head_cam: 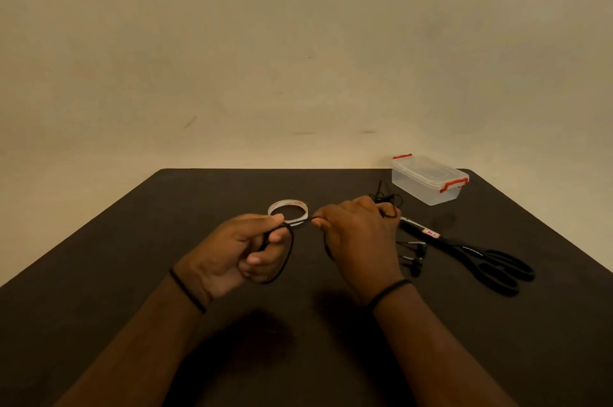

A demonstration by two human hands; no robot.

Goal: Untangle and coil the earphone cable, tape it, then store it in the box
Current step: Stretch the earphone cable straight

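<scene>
Black earphone cable [288, 250] stretches between both hands at frame centre. Left hand [232, 250] pinches its loop; right hand [358, 234] grips the tangled end.

Earphone cable [288, 249]: thin, black, partly looped, short run stretched taut just in front of tape roll; loose tangle right of roll, toward box; two earbuds lying on bench right of roll, nearer viewer.
Tape roll [288, 209]: thin whitish ring, flat on bench, mid-bench.
Box [429, 180]: clear plastic, rectangular, lid on, red clips at both ends; far right of tape roll, near bench back edge.
</scene>
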